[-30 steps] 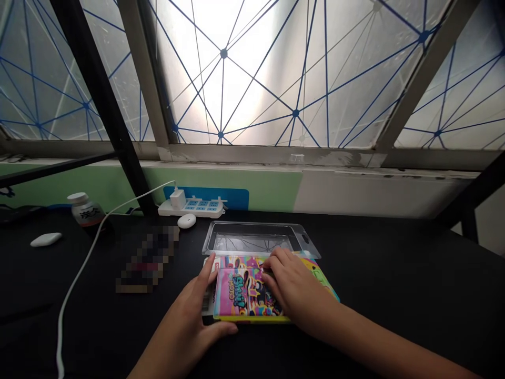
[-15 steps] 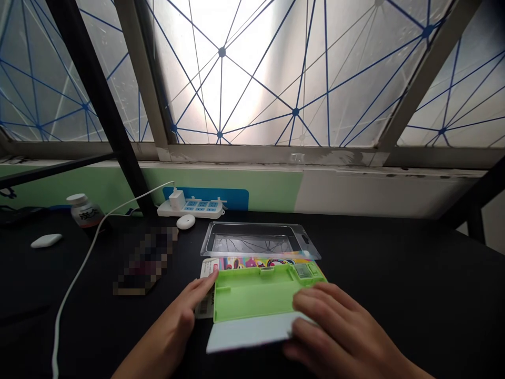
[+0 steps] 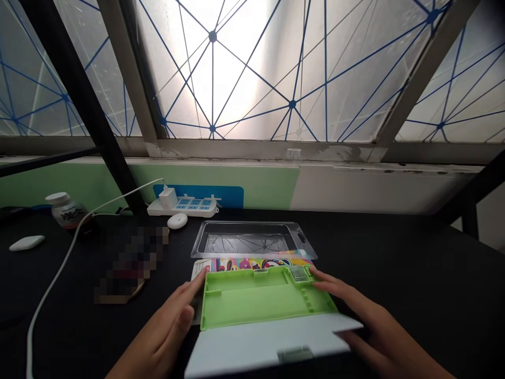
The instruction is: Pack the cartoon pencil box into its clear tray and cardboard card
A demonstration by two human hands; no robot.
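A green pencil case [image 3: 252, 302] lies with its inside facing up, and its white lid [image 3: 252, 342] is folded out toward me. The lid has a grey-green catch [image 3: 295, 353]. A small clear-covered compartment [image 3: 299, 273] is at the case's far right corner. Beside the left edge is my left hand [image 3: 168, 323], fingers stretched and the index fingertip touching the far left corner. My right hand [image 3: 365, 318] has its fingers spread, fingertips on the right side near the compartment; its lower part is partly hidden by the lid's edge. A colourful printed card [image 3: 244, 263] lies under the case.
Beyond the card lies a clear plastic package shell [image 3: 252, 226]. A power strip [image 3: 189, 206], a round white case [image 3: 177, 221], a bottle [image 3: 67, 209] and a white cable [image 3: 65, 260] are at left. Black frame bars slant at both sides before the window.
The lid has swung down farther, showing more of its white inside and the catch. My right hand has moved from the lid to the case's right side, its fingers spreading.
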